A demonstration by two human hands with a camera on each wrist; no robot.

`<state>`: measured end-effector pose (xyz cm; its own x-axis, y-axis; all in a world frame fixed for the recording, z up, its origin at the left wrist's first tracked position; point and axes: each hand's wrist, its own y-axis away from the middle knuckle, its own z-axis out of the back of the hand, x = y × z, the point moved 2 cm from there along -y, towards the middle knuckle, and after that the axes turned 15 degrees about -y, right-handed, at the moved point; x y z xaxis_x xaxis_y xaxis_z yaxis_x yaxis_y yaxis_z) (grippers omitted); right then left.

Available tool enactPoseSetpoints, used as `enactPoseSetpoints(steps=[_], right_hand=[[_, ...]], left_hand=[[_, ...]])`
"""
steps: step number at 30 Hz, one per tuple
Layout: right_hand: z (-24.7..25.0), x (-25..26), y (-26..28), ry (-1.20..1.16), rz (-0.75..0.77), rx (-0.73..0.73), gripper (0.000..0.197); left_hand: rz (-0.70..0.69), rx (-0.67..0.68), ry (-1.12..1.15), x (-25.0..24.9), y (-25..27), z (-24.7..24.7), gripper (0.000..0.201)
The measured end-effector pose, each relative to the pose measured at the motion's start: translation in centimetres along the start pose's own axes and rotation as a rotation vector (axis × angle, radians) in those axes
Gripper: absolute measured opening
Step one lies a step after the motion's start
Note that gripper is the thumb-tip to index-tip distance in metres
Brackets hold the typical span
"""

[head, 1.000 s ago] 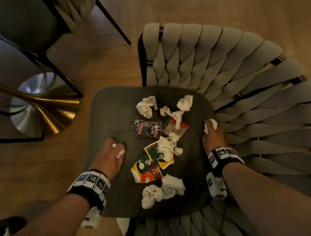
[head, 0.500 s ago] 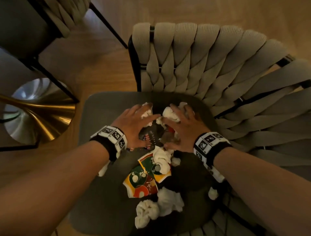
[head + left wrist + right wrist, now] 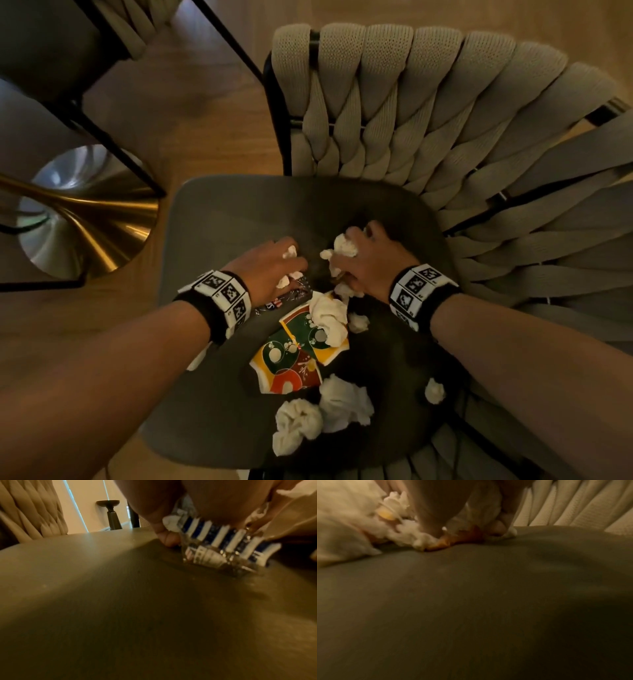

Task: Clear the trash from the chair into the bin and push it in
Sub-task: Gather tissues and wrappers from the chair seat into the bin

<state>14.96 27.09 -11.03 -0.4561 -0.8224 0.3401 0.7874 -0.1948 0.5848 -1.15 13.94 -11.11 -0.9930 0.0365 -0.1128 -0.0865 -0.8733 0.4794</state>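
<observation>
Trash lies on the chair's dark grey seat (image 3: 219, 240). My left hand (image 3: 274, 265) curls round bits of white tissue (image 3: 290, 251) and a blue-and-white striped wrapper (image 3: 221, 543), whose end sticks out below the hand (image 3: 274, 303). Beside it, my right hand (image 3: 363, 255) grips a crumpled tissue (image 3: 344, 245) and a clear wrapper with orange print (image 3: 462, 539). Nearer me lie a flattened colourful paper cup (image 3: 291, 359) and crumpled tissues (image 3: 329, 318) (image 3: 298, 425) (image 3: 346, 402). A small tissue ball (image 3: 435, 390) sits at the right. No bin is in view.
The chair's woven beige back (image 3: 428, 113) curves round the far and right sides of the seat. A gold table base (image 3: 85, 219) stands on the wooden floor at the left, with black legs of a second chair (image 3: 51, 44) beyond it.
Both hands came from the seat's sides to the far trash, lay spread over it, and now have curled round tissues and wrappers, drawing them toward me.
</observation>
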Motion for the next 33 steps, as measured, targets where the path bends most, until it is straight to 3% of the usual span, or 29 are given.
enactPoseSetpoints(steps=[7,9,14,19,25,30,33], right_hand=[[0.0,-0.6,2.6,-0.008,-0.063,0.152,0.037],[0.7,-1.5,4.1,-0.029,-0.131,0.161,0.04],[4.5,-2.1,9.0,-0.122,-0.248,0.072,0.036],[8.4,0.6,12.4,-0.284,-0.251,-0.17,0.031],[13.8,15.1,13.5,-0.477,-0.045,-0.428,0.031],[11.7,31.3,11.1,-0.465,0.086,-0.361,0.03],[7.6,41.3,9.7,-0.478,0.06,-0.231,0.03]], left_hand=[[0.208,0.126,0.094,0.9,3.7,1.1,0.046],[0.266,0.088,0.15,1.5,5.2,2.0,0.043],[0.463,-0.097,0.309,3.3,11.4,5.8,0.023],[0.656,-0.207,0.422,4.2,23.1,8.2,0.021],[0.903,-0.132,0.537,3.1,40.1,5.2,0.018],[1.048,-0.11,0.628,2.4,52.0,-2.5,0.007],[1.089,-0.096,0.663,2.5,58.3,-8.7,0.012]])
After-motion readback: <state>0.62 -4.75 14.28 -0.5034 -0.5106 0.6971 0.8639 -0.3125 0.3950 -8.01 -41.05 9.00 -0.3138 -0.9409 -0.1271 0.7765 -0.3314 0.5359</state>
